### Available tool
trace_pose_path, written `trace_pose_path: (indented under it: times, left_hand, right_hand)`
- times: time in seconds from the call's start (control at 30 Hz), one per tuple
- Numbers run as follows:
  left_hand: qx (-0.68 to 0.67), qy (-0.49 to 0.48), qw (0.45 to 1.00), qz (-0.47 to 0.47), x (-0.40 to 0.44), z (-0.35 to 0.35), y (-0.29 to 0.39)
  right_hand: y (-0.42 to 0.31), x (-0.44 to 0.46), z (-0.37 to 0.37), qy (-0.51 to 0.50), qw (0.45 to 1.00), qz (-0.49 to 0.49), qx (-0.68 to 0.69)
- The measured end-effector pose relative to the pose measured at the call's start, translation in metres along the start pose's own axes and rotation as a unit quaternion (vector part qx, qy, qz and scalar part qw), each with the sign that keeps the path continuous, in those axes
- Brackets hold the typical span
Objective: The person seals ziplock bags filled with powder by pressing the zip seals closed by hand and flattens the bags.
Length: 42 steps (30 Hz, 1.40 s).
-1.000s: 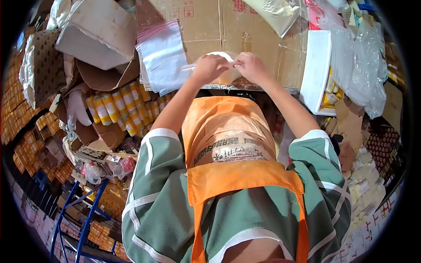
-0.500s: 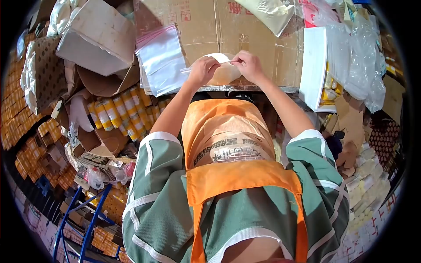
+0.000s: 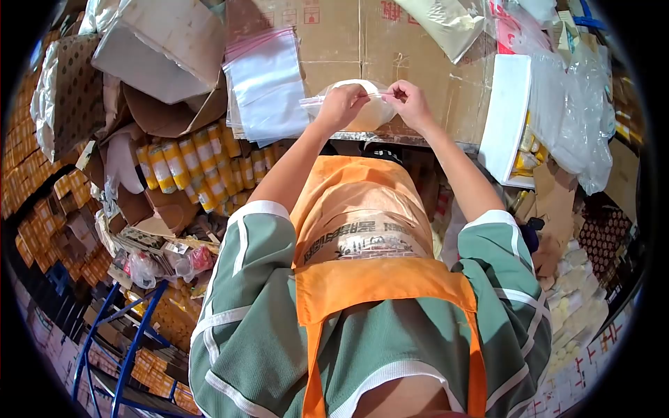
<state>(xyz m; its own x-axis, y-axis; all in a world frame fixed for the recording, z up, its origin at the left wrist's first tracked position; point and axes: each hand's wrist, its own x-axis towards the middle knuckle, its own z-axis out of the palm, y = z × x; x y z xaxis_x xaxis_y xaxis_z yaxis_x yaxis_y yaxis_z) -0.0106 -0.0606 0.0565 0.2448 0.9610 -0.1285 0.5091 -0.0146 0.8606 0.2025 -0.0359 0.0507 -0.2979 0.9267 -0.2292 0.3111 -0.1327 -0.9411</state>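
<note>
My left hand [image 3: 342, 106] and my right hand [image 3: 410, 104] are both closed in a pinch on the top edge of a clear zip bag [image 3: 373, 120]. The hands sit close together, with a short stretch of the edge between the fingertips. Something pale is inside the bag, but its kind does not show clearly. The bag lies at the near edge of a cardboard-covered work surface [image 3: 334, 59]. Left of it, next to my left hand, is a stack of flat clear zip bags [image 3: 268, 90] with pink strips along the top.
A white foam box [image 3: 507, 115] with yellow packets stands at the right, beside crumpled clear plastic [image 3: 585, 132]. A cream-coloured bag [image 3: 446, 24] lies at the back. At the left are an open carton [image 3: 164, 52], several yellow-wrapped rolls [image 3: 188, 164] and a blue metal frame [image 3: 129, 348].
The view has shifted a little, so the work surface appears farther right. Both hands still pinch the bag's edge, and my left hand is slightly nearer my right.
</note>
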Motion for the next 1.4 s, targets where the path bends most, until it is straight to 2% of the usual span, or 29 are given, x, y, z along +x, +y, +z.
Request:
trace_pose_path:
  times: [0.1, 0.23, 0.3, 0.4, 0.5, 0.7, 1.0, 1.23, 1.3, 1.33, 1.4]
  left_hand:
    - [-0.003, -0.013, 1.000, 0.020, 0.007, 0.005, 0.006]
    - [-0.012, -0.026, 0.999, 0.018, 0.014, 0.010, 0.009]
    - [-0.070, -0.016, 0.997, 0.007, 0.016, 0.013, 0.010]
    - [-0.069, -0.051, 0.996, -0.029, 0.017, 0.012, 0.006]
    - [-0.075, -0.064, 0.995, -0.023, 0.020, 0.013, 0.002]
    - [-0.030, -0.096, 0.994, -0.031, 0.029, 0.018, 0.011]
    - [-0.028, -0.059, 0.998, 0.023, 0.033, 0.027, 0.013]
    - [-0.011, -0.022, 0.999, 0.025, 0.028, 0.026, 0.013]
    - [-0.092, -0.079, 0.990, -0.070, 0.025, 0.020, 0.012]
    - [-0.093, -0.078, 0.990, -0.070, 0.025, 0.021, 0.000]
    - [-0.195, -0.113, 0.969, -0.098, 0.024, 0.017, -0.021]
  right_hand:
    - [-0.002, 0.001, 0.001, -0.008, 1.000, 0.005, -0.004]
    - [0.006, 0.001, 0.009, -0.013, 0.997, 0.022, 0.067]
    - [0.012, 0.001, 0.011, -0.004, 0.996, 0.012, 0.091]
    - [0.013, -0.001, 0.011, -0.010, 0.994, 0.034, 0.099]
    - [0.011, -0.003, 0.006, 0.015, 0.993, 0.038, 0.107]
    - [0.015, -0.003, -0.007, 0.002, 0.994, 0.057, 0.090]
    - [0.016, -0.007, -0.012, -0.014, 0.992, 0.055, 0.117]
    - [0.009, -0.007, -0.004, 0.007, 0.999, 0.040, 0.030]
    - [0.009, -0.008, -0.003, 0.010, 0.999, 0.041, 0.023]
    - [0.012, -0.008, -0.003, 0.012, 0.998, 0.044, 0.036]
    - [0.015, -0.009, -0.002, 0.012, 0.998, 0.048, 0.049]
